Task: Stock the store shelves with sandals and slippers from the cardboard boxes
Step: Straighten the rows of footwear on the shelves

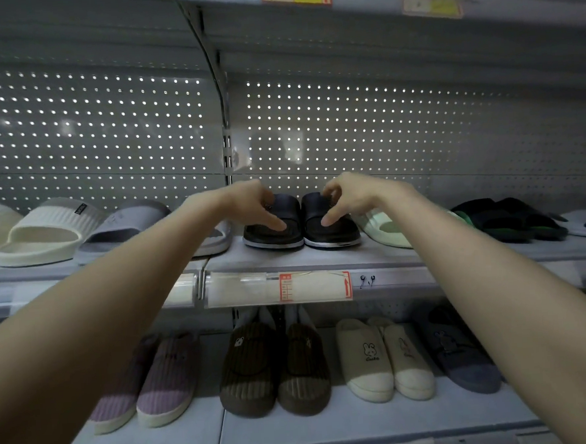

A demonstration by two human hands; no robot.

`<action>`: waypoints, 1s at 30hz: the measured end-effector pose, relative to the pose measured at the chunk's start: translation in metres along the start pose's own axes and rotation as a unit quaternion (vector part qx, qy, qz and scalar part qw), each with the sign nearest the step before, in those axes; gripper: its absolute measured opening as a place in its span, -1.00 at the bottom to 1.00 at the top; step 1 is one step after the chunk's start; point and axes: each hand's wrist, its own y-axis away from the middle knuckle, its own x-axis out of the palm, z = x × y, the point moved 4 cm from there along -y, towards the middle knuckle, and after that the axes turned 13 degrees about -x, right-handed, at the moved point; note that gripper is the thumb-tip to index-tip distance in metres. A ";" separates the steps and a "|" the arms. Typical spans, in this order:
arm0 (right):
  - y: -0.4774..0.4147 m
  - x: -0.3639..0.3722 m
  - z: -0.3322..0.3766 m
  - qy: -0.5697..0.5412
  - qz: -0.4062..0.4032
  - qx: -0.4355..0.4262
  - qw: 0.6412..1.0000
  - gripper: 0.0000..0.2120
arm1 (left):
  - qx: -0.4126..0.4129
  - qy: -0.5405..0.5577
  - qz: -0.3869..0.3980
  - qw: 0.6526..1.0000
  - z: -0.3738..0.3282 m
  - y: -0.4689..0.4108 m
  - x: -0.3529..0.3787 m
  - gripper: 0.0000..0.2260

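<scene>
Perforated back panel (pixel 382 130) is rising behind grey shelving. Placing step is underway: left hand (pixel 252 203) and right hand (pixel 346 198) are each gripping a strap of the black slides (pixel 275 235), fingers curled over, thumbs reaching into the footbeds. The pair is sitting on the middle shelf (pixel 321 258), directly under the fingers. Next, probably: squaring them, then letting go. Left of the fingers a white slide (pixel 45 233) is lying; right, a mint slide (pixel 388 230). Below, the lower shelf (pixel 365 421) is holding plush slippers (pixel 273 370). Cardboard boxes are not showing.
</scene>
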 end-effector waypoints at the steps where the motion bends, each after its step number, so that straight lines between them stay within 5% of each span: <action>1: 0.002 -0.005 0.007 -0.007 -0.005 -0.006 1.000 -0.35 | 0.004 0.001 -0.006 1.000 -0.002 0.006 -0.008 -0.44; 18: 0.001 -0.019 0.145 -0.007 -0.026 -0.112 0.993 -0.57 | -0.029 -0.004 -0.085 0.996 0.077 0.097 -0.094 -0.45; 30: -0.036 0.049 0.222 -0.017 -0.022 -0.077 0.997 -0.50 | -0.011 -0.013 -0.034 0.999 0.193 0.094 -0.086 -0.43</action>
